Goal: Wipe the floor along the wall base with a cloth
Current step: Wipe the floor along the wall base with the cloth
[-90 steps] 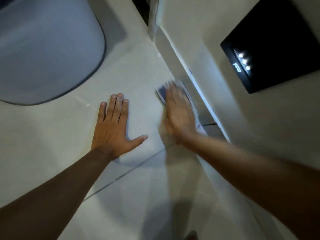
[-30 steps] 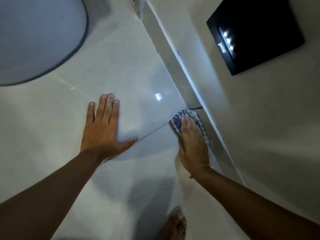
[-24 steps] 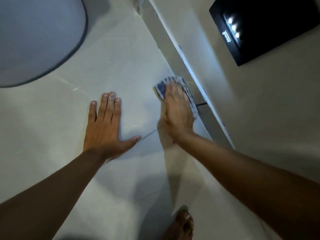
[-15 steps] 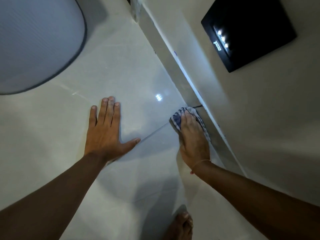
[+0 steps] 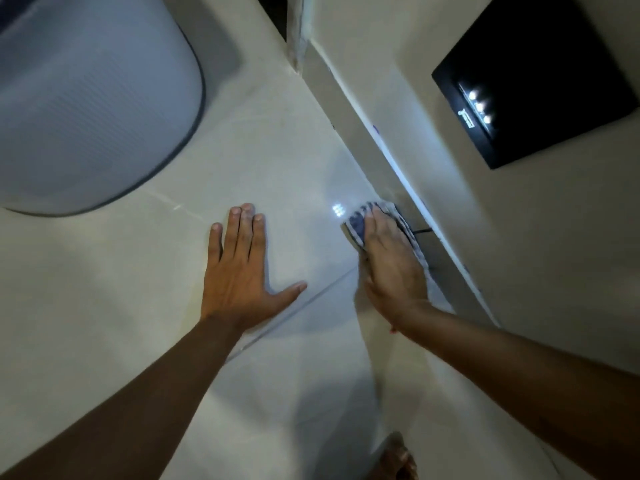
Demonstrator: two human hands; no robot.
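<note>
Two hands on floor (image 5: 104, 289): right hand (image 5: 389, 268) flat, fingers together, pressing cloth (image 5: 358, 221) against the wall base (image 5: 349, 119); left hand (image 5: 239, 271) flat, thumb splayed, holding nothing.

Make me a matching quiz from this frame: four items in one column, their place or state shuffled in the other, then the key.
Items
1. left hand
2. right hand
3. cloth
4. black panel

Places or states
A. mounted on the wall, three small lights lit
B. flat on the bare floor, fingers together, holding nothing
C. pressed to the floor beside the wall base, mostly covered
D. palm down on top of the cloth

Pairs: 1-B, 2-D, 3-C, 4-A
</note>
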